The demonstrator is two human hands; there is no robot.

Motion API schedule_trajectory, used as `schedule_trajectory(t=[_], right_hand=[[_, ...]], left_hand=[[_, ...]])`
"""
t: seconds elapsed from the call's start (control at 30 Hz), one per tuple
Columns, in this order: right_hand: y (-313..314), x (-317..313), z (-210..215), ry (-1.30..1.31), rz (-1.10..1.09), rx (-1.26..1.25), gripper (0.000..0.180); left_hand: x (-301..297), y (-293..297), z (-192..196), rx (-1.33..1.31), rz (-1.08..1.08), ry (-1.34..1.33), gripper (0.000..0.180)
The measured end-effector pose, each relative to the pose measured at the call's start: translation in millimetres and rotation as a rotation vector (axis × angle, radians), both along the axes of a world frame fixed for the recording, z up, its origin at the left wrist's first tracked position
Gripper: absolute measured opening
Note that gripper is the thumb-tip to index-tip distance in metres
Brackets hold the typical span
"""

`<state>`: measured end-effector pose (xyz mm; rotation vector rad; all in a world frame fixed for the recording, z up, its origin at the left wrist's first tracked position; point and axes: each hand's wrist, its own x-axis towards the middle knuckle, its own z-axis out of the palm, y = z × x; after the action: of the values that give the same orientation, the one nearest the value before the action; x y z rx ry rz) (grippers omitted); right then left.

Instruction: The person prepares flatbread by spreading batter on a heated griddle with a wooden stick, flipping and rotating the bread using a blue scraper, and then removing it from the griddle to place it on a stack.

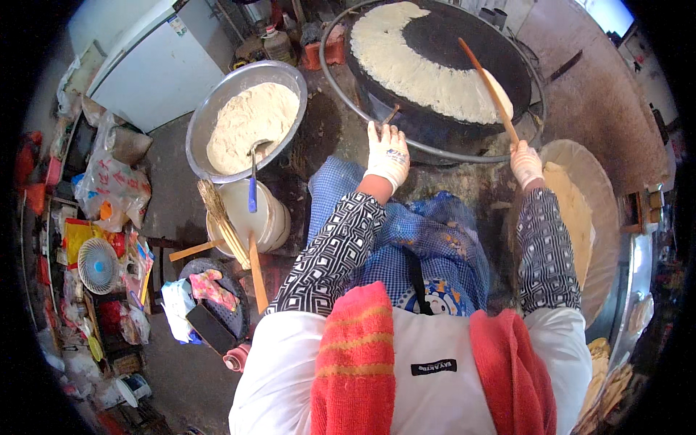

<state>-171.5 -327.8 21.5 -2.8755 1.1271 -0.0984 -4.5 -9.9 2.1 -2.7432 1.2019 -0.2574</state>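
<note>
My right hand (pixel 525 163), in a whitish glove, grips the near end of a long wooden stick (pixel 487 78). The stick slants across the right side of a round black griddle (pixel 457 36). Pale batter (pixel 399 65) lies on that griddle in a thick crescent, and the stick meets its right end. My left hand (pixel 388 156), gloved too, has its fingers curled over the grey ring (pixel 341 90) that runs around the griddle. Just beyond those fingers a short wooden peg (pixel 392 113) sticks out; whether they touch it is unclear.
Left of me stands a metal basin (pixel 194 138) of dough with a blue-handled ladle (pixel 252 187), above a white bucket (pixel 279 221) with a brush (pixel 223 225). Flat pancakes (pixel 569 210) lie on a round tray (pixel 605 217) at right. A phone (pixel 210 328) rests on a stool.
</note>
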Motion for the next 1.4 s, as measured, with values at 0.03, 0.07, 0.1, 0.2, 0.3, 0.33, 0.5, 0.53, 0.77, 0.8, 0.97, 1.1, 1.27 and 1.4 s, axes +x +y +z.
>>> schedule_trajectory(t=[0.03, 0.07, 0.1, 0.2, 0.3, 0.33, 0.5, 0.53, 0.77, 0.8, 0.97, 1.1, 1.27, 1.4], right_hand=[[3.5, 3.1, 3.4, -0.002, 0.050, -0.005, 0.042], [6.1, 3.8, 7.1, 0.002, 0.101, -0.011, 0.043], [7.9, 7.1, 10.0, 0.004, 0.076, 0.079, 0.040], [9.2, 9.8, 17.5, -0.065, -0.091, 0.078, 0.038], [6.7, 11.1, 17.3, -0.139, 0.066, 0.010, 0.038], [7.5, 10.7, 13.6, -0.167, 0.111, 0.013, 0.034], [3.3, 3.3, -1.6, -0.027, -0.080, 0.061, 0.035], [3.7, 2.0, -3.5, -0.065, -0.022, -0.033, 0.034], [6.7, -4.0, 1.7, -0.012, 0.036, -0.023, 0.034], [6.9, -4.4, 3.2, -0.024, -0.047, -0.011, 0.034], [12.5, -12.0, 3.2, -0.056, 0.110, -0.053, 0.033], [12.2, -17.7, 1.4, 0.048, 0.072, -0.027, 0.033], [1.0, -8.6, 9.6, 0.030, -0.006, -0.042, 0.039], [-2.8, 1.1, 12.3, 0.068, -0.062, -0.024, 0.040]], left_hand=[[3.2, 1.5, 1.6, 0.009, 0.011, -0.013, 0.066], [4.2, 4.1, 2.6, 0.006, 0.005, -0.007, 0.066], [7.8, 5.3, 4.5, 0.004, 0.008, 0.001, 0.065], [15.4, 10.8, 7.8, -0.003, 0.049, 0.005, 0.064], [25.2, 15.3, 8.7, 0.047, 0.064, 0.074, 0.061], [29.0, 17.0, 9.2, -0.008, 0.071, 0.053, 0.058], [45.7, 22.7, 28.4, 0.121, 0.197, 0.065, 0.072], [44.4, 22.4, 35.0, 0.119, 0.222, 0.093, 0.072], [-32.7, -8.8, 33.3, -0.063, -0.098, 0.195, 0.071], [-38.8, -13.7, 26.7, -0.053, -0.123, 0.179, 0.072], [-29.0, -9.4, -2.9, 0.007, -0.078, -0.071, 0.068], [-11.1, -2.9, -5.7, 0.006, -0.074, -0.046, 0.067], [-2.2, 4.9, -0.4, 0.007, -0.034, -0.054, 0.066], [8.4, 10.7, 3.1, -0.033, 0.022, -0.034, 0.063]])
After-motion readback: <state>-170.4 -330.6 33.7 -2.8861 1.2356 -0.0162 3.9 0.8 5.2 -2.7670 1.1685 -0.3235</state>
